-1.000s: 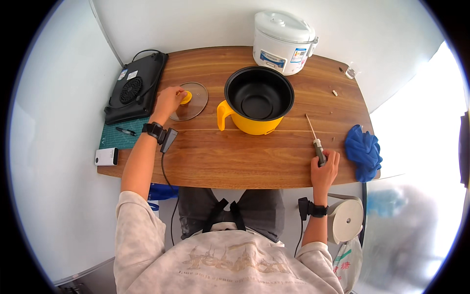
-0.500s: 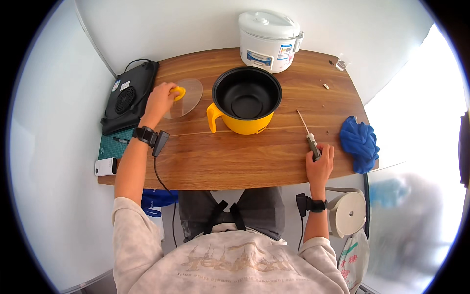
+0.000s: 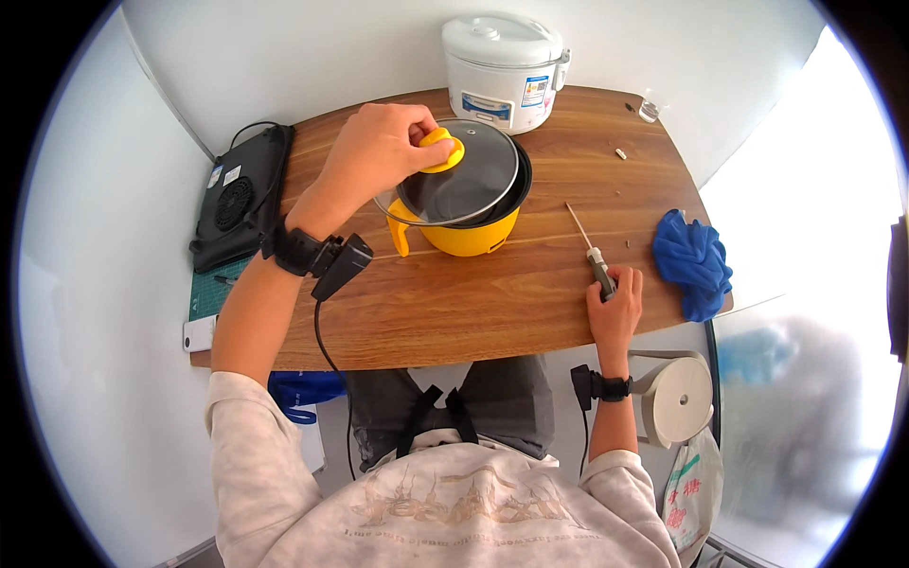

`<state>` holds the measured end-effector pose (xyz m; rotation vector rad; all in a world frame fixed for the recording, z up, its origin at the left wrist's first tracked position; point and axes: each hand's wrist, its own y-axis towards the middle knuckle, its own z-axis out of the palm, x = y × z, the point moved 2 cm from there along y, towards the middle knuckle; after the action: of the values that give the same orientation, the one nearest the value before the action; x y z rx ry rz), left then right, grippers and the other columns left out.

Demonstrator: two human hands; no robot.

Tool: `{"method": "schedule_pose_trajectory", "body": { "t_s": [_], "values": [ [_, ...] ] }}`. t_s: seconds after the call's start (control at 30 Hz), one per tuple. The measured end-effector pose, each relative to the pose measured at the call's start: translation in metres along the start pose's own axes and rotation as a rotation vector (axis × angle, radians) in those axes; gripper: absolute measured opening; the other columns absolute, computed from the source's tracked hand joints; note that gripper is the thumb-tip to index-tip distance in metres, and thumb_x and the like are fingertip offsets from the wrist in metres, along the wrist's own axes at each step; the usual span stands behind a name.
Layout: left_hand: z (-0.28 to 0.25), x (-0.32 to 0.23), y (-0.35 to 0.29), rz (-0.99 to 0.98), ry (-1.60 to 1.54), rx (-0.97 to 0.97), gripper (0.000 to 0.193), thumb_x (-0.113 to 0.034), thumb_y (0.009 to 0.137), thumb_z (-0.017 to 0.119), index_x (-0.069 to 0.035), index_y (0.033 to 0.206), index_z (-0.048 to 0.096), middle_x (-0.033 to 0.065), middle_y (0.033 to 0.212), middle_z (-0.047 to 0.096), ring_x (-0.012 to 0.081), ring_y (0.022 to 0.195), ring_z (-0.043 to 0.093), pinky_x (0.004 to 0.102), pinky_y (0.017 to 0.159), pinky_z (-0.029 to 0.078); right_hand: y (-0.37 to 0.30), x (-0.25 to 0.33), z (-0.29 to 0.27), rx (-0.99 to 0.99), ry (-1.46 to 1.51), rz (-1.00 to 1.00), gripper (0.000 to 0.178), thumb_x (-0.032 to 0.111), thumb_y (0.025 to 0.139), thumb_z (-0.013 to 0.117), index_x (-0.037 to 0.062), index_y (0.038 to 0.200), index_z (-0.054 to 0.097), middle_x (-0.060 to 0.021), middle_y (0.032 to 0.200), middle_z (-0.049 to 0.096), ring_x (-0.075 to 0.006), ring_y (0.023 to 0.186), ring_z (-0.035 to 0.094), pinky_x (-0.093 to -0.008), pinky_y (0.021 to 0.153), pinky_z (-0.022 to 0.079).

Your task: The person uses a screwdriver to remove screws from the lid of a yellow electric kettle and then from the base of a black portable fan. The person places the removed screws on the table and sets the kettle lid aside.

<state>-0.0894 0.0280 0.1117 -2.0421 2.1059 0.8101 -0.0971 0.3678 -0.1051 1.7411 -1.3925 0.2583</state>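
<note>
My left hand pinches the yellow knob of a round glass lid. The lid is over the yellow pot with a black inside, shifted to its left, so the right part of the black rim shows. Whether lid and rim touch, I cannot tell. The pot's yellow handle points to the near left. At the right of the table my right hand is closed around the grey handle of a screwdriver, whose thin shaft points away from me and lies low over the wood.
Behind the pot stands a white rice cooker. A black appliance with a vent lies at the left on a green cutting mat, near a white device. Right are a blue cloth, a clear cup and small bits.
My left hand has lifted the glass lid off the left side of the table and brought it right, over the pot. My right hand stays on the screwdriver.
</note>
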Motion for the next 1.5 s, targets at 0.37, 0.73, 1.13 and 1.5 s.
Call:
{"method": "schedule_pose_trajectory", "body": {
  "t_s": [0.37, 0.73, 1.13, 1.5],
  "values": [
    [0.036, 0.005, 0.026, -0.029, 0.127, 0.084, 0.035, -0.036, 0.085, 0.079, -0.002, 0.083, 0.073, 0.0078, 0.068, 0.069, 0.0173, 0.059, 0.062, 0.0307, 0.057, 0.047, 0.000, -0.001, 0.000, -0.013, 0.010, -0.016, 0.023, 0.007, 0.084, 0.066, 0.0060, 0.106, 0.057, -0.0133, 0.106, 0.056, -0.0394, 0.087, 0.062, -0.0483, 0.072, 0.052],
    [0.051, 0.006, 0.033, 0.019, 0.148, 0.073, 0.037, -0.035, 0.084, 0.079, 0.000, 0.077, 0.070, 0.0124, 0.066, 0.069, 0.0234, 0.058, 0.064, 0.0344, 0.057, 0.050, 0.001, 0.002, -0.003, 0.003, 0.002, -0.003, 0.023, 0.007, 0.084, 0.067, 0.0056, 0.105, 0.057, -0.0133, 0.104, 0.056, -0.0386, 0.084, 0.062, -0.0473, 0.070, 0.051],
    [0.053, 0.012, -0.007, 0.106, 0.073, 0.015, 0.060, -0.047, 0.092, 0.072, -0.004, 0.130, 0.057, 0.0207, 0.126, 0.061, 0.0357, 0.110, 0.064, 0.0434, 0.090, 0.054, 0.001, 0.004, -0.002, 0.000, 0.014, 0.001, 0.023, 0.005, 0.084, 0.066, 0.0058, 0.105, 0.057, -0.0137, 0.105, 0.056, -0.0390, 0.085, 0.062, -0.0474, 0.071, 0.051],
    [0.075, 0.010, -0.063, 0.286, 0.428, -0.033, 0.074, -0.040, 0.082, 0.083, -0.025, 0.146, 0.050, 0.0202, 0.151, 0.041, 0.0412, 0.133, 0.050, 0.0483, 0.107, 0.049, 0.000, 0.002, -0.001, -0.002, -0.013, -0.025, 0.023, 0.005, 0.084, 0.064, 0.0054, 0.105, 0.056, -0.0137, 0.104, 0.056, -0.0390, 0.085, 0.062, -0.0472, 0.071, 0.051]
  ]
}}
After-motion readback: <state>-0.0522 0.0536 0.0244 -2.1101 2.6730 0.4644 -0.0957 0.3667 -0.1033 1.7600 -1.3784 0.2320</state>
